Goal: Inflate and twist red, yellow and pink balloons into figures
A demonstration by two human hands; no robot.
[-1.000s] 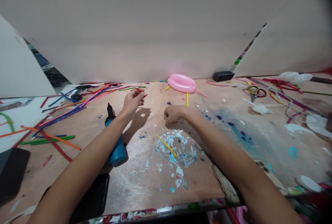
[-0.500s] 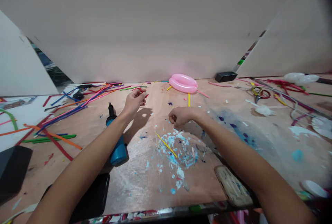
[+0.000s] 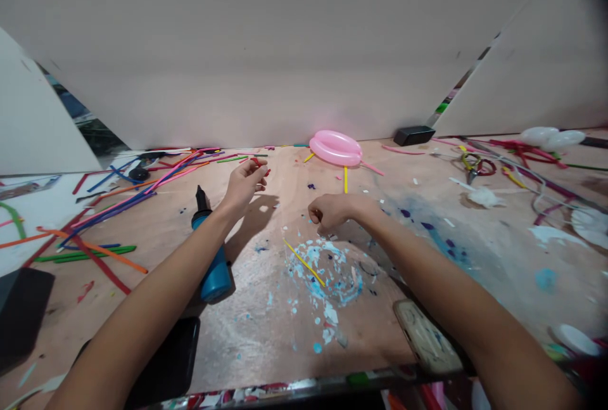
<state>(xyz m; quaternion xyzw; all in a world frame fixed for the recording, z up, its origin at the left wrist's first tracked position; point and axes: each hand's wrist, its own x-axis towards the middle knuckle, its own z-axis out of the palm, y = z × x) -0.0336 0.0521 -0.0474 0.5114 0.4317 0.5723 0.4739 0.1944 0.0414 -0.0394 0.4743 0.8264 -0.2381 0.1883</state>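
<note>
My left hand [image 3: 246, 183] is raised over the middle of the table, its fingers curled round a small red piece [image 3: 257, 161] that looks like balloon rubber; most of it is hidden. To its right, my right hand [image 3: 330, 210] is closed with the fingertips pressed together, and whatever it may hold does not show. Below it lies a thin yellow balloon strip [image 3: 304, 262] on paint-spotted wood. Behind the right hand rests an inflated pink balloon loop [image 3: 335, 147], with a yellow strip [image 3: 346, 179] in front of it. A blue hand pump [image 3: 216, 274] lies beside my left forearm.
Uninflated long balloons [image 3: 114, 207] spread over the left side. Scissors [image 3: 472, 168], white balloons [image 3: 553, 137] and a black box [image 3: 414, 135] are at the right and back. Two phones, one dark [image 3: 166, 359] and one in a pale case [image 3: 425, 337], lie near the front edge.
The view has shifted very slightly. Both hands keep nearly the same place and pose, and the things on the table have not moved.
</note>
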